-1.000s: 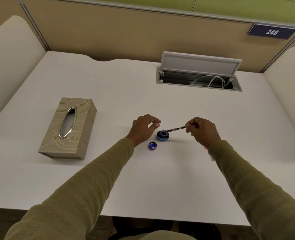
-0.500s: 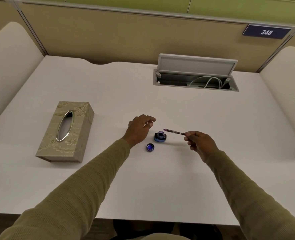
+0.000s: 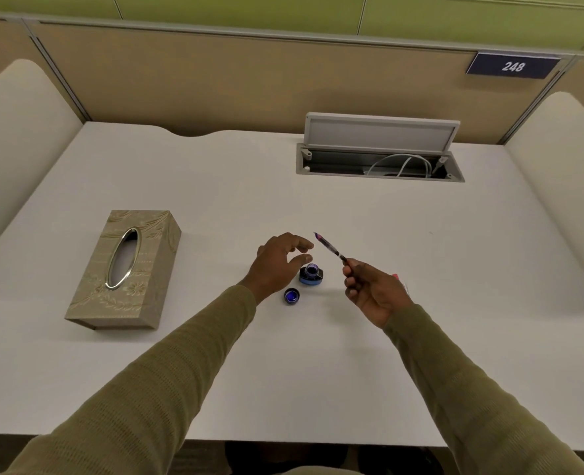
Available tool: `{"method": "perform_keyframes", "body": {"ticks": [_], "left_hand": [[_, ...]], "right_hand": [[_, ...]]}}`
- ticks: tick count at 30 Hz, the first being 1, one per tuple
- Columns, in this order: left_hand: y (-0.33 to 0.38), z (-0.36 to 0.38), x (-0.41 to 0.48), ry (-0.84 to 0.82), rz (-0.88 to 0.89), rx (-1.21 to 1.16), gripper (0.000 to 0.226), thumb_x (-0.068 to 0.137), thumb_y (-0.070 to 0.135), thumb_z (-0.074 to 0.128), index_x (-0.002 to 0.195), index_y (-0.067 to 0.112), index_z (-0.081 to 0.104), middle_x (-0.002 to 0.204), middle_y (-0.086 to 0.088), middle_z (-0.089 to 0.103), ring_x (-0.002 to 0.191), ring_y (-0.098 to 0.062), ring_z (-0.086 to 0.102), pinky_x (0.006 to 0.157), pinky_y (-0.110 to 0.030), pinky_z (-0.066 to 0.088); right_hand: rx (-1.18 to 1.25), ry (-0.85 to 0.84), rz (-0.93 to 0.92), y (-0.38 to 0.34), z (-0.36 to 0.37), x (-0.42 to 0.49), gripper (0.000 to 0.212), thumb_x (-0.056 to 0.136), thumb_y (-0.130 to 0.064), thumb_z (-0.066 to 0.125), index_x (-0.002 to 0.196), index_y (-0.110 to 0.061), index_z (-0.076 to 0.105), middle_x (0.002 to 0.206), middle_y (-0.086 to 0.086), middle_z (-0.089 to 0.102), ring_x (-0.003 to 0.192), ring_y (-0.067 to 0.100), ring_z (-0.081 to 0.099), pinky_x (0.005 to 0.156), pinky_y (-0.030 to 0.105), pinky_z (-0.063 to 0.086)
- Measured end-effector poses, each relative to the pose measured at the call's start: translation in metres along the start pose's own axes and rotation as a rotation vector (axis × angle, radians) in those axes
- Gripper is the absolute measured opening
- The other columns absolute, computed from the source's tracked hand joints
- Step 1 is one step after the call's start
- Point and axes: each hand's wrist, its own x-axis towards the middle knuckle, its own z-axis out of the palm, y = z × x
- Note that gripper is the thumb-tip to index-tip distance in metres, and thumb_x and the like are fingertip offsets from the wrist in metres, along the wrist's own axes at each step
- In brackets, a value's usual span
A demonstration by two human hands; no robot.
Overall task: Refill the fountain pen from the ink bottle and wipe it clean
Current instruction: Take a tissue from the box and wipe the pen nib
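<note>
The pen (image 3: pixel 330 247) was a slim, dark stick, purple-stained at the nib. My right hand (image 3: pixel 372 291) pinched its rear end in curled fingers (image 3: pixel 350 269), holding it in the air above the smooth white counter (image 3: pixel 215 186). Its long axis slanted away and leftward, nib farthest from me. The squat round bottle (image 3: pixel 311 274) stood open beneath, its blue cap (image 3: pixel 291 296) lying mouth-up just beside it. My left hand (image 3: pixel 276 262) hovered by the bottle, loosely spread, gripping nothing. A textured oblong box (image 3: pixel 125 269) lay well left, and a hatch (image 3: pixel 379 149) stood open at the back.
</note>
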Motion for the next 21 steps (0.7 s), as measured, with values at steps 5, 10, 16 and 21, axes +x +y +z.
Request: {"method": "perform_keyframes", "body": {"ticks": [5,10,16,21], "left_hand": [[0.029,0.001,-0.003,0.02,0.019,-0.204,0.012,0.091,0.03,0.07,0.103,0.029,0.071,0.105,0.015,0.071,0.106,-0.006,0.06,0.087,-0.023,0.043],[0.049,0.0,-0.001,0.064,0.026,-0.329,0.011,0.093,0.03,0.067,0.101,0.028,0.073,0.103,0.013,0.074,0.104,-0.006,0.065,0.092,-0.033,0.048],[0.063,-0.003,0.004,0.106,0.041,-0.415,0.012,0.094,0.026,0.067,0.103,0.025,0.074,0.103,0.011,0.076,0.105,-0.009,0.066,0.097,-0.031,0.048],[0.075,-0.007,0.01,0.106,0.055,-0.433,0.012,0.094,0.027,0.067,0.102,0.024,0.074,0.104,0.009,0.076,0.107,-0.01,0.066,0.091,-0.022,0.045]], "right_hand": [[0.142,-0.087,0.026,0.005,0.014,-0.002,0.011,0.096,-0.013,0.06,0.103,-0.008,0.067,0.079,0.002,0.064,0.059,0.008,0.054,0.05,0.02,0.045],[0.235,-0.126,0.053,0.006,0.024,-0.004,0.011,0.097,-0.016,0.061,0.101,-0.008,0.067,0.08,0.002,0.065,0.058,0.008,0.055,0.05,0.02,0.046],[0.265,-0.151,0.055,0.005,0.033,-0.007,0.015,0.097,-0.02,0.061,0.102,-0.009,0.068,0.08,0.001,0.065,0.059,0.008,0.056,0.051,0.02,0.046],[0.284,-0.173,0.047,0.003,0.039,-0.011,0.017,0.096,-0.022,0.062,0.105,-0.008,0.069,0.081,0.001,0.065,0.059,0.008,0.055,0.052,0.021,0.046]]}}
